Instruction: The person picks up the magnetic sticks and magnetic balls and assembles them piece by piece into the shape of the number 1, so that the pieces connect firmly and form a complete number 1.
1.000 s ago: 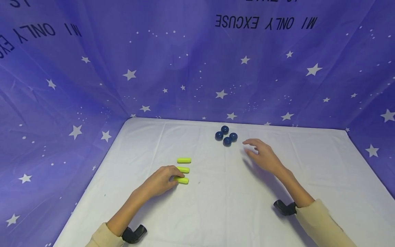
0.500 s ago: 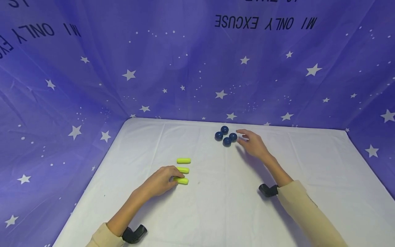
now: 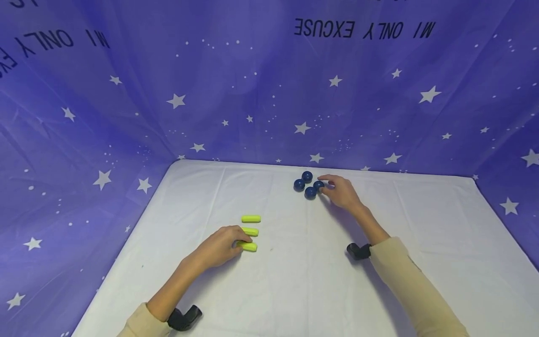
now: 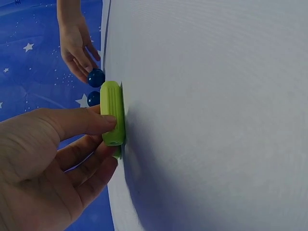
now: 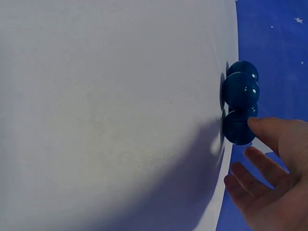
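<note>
In the head view, my left hand [image 3: 223,244] holds the nearest of three short yellow-green ribbed sticks [image 3: 248,246]. The left wrist view shows the thumb pressed on the ribbed stick [image 4: 113,113] and the fingers behind it. The middle stick [image 3: 251,232] is partly covered by that hand; the far stick [image 3: 251,218] lies beyond it. My right hand [image 3: 341,193] is at the rightmost of several shiny dark blue balls [image 3: 318,186]. Its thumb overlaps a ball [image 5: 239,129] in the right wrist view, while the other visible fingers stay spread below.
A white cloth [image 3: 286,285] covers the table. The balls stand in a tight cluster near its back edge, with one ball [image 3: 299,185] at the left. Behind and beside the table hangs a blue-purple curtain [image 3: 269,93] with white stars. Each wrist wears a black camera mount [image 3: 359,251].
The right hand has moved left and slightly away from me, up to the rightmost ball. The left hand stays on the nearest stick, and the sticks and balls keep their places.
</note>
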Demonstrator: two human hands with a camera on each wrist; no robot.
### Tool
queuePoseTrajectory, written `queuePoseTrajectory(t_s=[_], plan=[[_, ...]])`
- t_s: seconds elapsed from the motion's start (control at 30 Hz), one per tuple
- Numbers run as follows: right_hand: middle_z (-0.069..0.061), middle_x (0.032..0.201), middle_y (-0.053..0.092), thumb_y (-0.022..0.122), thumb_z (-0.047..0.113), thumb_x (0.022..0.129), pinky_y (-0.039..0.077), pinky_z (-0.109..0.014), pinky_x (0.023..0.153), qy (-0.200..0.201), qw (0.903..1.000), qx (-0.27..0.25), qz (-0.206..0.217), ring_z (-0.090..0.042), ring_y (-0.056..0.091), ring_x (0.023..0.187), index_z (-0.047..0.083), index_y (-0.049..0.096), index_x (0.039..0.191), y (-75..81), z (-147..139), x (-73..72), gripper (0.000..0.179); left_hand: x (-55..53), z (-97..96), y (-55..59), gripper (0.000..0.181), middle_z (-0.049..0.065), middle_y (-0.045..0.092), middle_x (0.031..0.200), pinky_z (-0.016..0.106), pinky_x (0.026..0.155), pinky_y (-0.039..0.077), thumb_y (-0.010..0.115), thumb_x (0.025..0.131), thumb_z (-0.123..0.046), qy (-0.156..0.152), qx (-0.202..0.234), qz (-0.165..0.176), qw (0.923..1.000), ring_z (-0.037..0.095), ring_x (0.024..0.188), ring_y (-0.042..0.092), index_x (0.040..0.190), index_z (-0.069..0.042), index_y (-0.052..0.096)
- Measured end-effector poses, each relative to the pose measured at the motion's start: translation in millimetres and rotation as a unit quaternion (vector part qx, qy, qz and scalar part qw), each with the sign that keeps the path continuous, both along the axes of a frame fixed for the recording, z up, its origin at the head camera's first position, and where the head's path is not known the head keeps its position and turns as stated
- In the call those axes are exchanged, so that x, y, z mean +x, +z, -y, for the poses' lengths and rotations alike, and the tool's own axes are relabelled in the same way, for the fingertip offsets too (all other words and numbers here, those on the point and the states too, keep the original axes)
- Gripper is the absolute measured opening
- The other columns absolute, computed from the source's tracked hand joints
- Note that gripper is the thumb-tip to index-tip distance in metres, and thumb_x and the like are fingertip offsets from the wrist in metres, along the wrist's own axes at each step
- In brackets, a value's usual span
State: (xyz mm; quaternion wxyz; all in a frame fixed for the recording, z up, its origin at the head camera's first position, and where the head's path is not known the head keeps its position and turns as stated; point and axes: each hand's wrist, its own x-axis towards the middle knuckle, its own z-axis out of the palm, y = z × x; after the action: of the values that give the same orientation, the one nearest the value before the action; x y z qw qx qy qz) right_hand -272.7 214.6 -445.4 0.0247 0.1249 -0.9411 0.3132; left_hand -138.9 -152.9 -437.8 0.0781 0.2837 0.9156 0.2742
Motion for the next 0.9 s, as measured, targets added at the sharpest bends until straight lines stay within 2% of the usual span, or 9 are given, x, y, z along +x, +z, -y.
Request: queuePoseTrajectory(t_s=[0.3,0.6,0.9], plan=[[-0.024,0.133,0.059,0.066,0.009,0.093,0.043,-0.058,0.099,-0.002,0.9999,0.002,0.016,-0.044,0.058,0.117,0.004,0.065,0.129,1.4,3.2,-2.6,0.036,0.6,-1.5,1.9,0.025,0.002,0.069,0.106,0.042,0.091,0.051,0.071,0.085,0.005,0.009,-0.01,0.005,0.9999,0.024,0.105,0.064,0.108,-0.005,0.076],[-0.02,0.121,0.067,0.066,0.005,0.092,0.043,-0.053,0.1,0.002,0.9997,-0.018,0.014,-0.037,0.066,0.107,-0.002,0.065,0.125,0.5,4.7,-2.7,0.034,3.4,-3.0,1.8,0.025,0.004,0.069,0.108,0.044,0.09,0.051,0.075,0.083,0.002,0.03,-0.024,0.013,0.9992,0.026,0.106,0.063,0.107,-0.006,0.075],[-0.021,0.122,0.066,0.067,0.005,0.092,0.046,-0.052,0.097,-0.007,0.9995,-0.023,0.022,-0.036,0.067,0.105,-0.003,0.064,0.126,0.0,3.3,-2.2,0.035,5.1,-2.6,0.2,0.025,0.006,0.071,0.107,0.045,0.089,0.051,0.079,0.082,-0.001,0.034,-0.018,-0.009,0.9992,0.027,0.104,0.065,0.106,-0.006,0.075]])
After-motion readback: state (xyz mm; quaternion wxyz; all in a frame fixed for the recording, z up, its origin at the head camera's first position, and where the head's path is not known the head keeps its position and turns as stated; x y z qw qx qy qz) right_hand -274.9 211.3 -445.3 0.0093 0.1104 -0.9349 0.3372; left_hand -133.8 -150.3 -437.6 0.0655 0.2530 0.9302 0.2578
